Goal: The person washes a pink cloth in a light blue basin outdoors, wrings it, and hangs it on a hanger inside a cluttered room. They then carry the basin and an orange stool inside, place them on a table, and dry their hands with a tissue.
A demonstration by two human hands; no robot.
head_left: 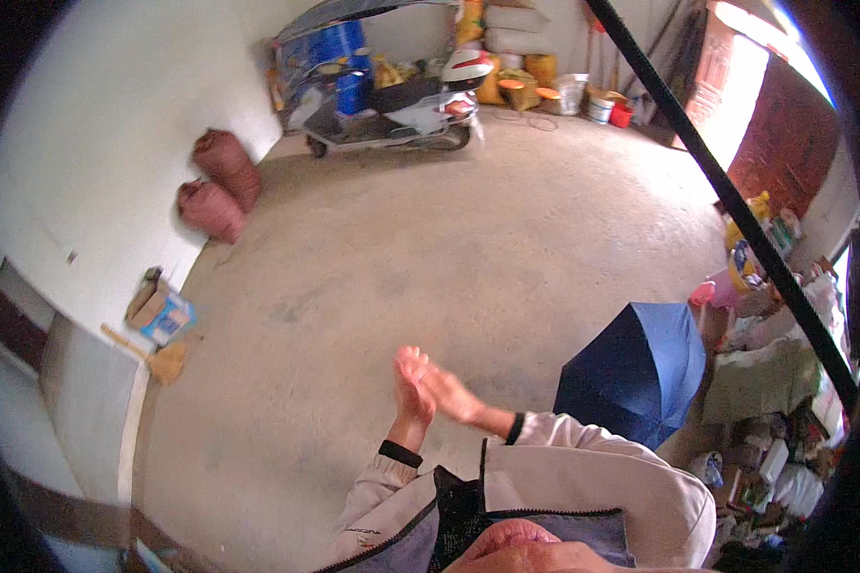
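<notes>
Above the concrete floor, my left hand (413, 397) and my right hand (450, 392) meet in front of my body, palm toward palm. Their fingers are stretched out and overlap at the tips. No object shows in either hand; the space between the palms is partly hidden. Both wrists come out of black cuffs on a light zip jacket (588, 480). To the right of my right forearm, a dark blue opened umbrella (631, 372) rests canopy up on the floor.
A scooter (401, 107) stands at the far wall near sacks and buckets (600, 109). Two reddish sacks (218, 183) lean on the left wall. Below them are a cardboard box (159, 311) and a broom (165, 362). Piled household goods (767, 379) line the right; a black strap (724, 186) crosses the view.
</notes>
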